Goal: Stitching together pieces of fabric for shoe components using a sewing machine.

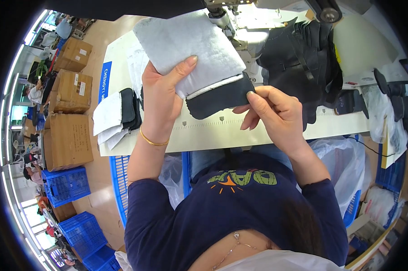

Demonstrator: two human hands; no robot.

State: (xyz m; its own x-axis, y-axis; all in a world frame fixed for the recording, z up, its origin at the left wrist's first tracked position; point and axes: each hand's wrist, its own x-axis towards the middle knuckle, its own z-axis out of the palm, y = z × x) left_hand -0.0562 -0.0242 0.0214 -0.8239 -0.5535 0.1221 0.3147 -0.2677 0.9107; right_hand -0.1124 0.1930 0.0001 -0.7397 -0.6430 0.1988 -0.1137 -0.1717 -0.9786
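Observation:
A white fabric piece (199, 45) with a black leather-like panel (217, 100) along its lower edge is held up over the table in front of the sewing machine (222, 20). My left hand (165, 88) grips its left side, thumb on top of the white part. With thumb and fingers, my right hand (276, 110) pinches the right end of the black panel. Behind my right hand lies a stack of black leather-like pieces (299, 63). Left of my left forearm sits a pile of similar white-and-black pieces (118, 113).
The pale table (167, 143) carries a ruler scale along its near edge. Blue plastic crates (66, 185) and cardboard boxes (68, 140) stand on the floor to the left. Clear plastic bags (335, 162) hang below the table's right side. Other people sit farther off at the left.

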